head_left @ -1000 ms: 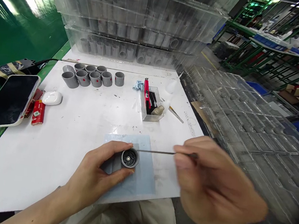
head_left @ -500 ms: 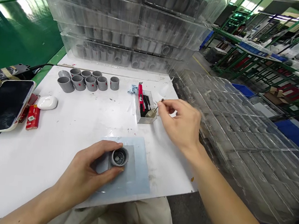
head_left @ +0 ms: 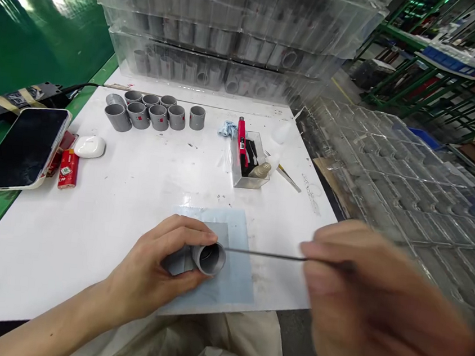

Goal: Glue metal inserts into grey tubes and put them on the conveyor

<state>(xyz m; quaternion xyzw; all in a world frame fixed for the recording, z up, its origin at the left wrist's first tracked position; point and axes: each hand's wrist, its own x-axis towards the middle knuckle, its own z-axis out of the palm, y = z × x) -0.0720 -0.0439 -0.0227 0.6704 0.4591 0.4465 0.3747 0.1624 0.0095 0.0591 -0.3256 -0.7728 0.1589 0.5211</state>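
Observation:
My left hand (head_left: 160, 266) is closed around a short grey plastic tube (head_left: 212, 259), thumb below and fingers above. The tube's open end tilts to the right, towards me, and something dark shows inside it. Under it lies a light blue sheet (head_left: 237, 280) on the white table. My right hand (head_left: 361, 293), blurred by motion, pinches a thin dark rod (head_left: 263, 254). Level and pointing left, the rod has its far end at the tube's rim; whether it touches is unclear. Beyond sits a small clear box (head_left: 249, 183) with a red utility knife (head_left: 242, 141) in it.
Several grey tubes (head_left: 159, 117) stand at the back left. A phone (head_left: 22, 147), a white earbud case (head_left: 89, 146) and a red packet (head_left: 68, 170) lie at the left. Clear trays (head_left: 168, 66) full of tubes are stacked behind; other clear trays (head_left: 390, 183) lie right. Tweezers (head_left: 289, 178) rest beside the box.
My right hand has moved from the clear box back towards me and right, now holding the rod level beside the tube. My left hand has tilted the tube rightward. The view has shifted.

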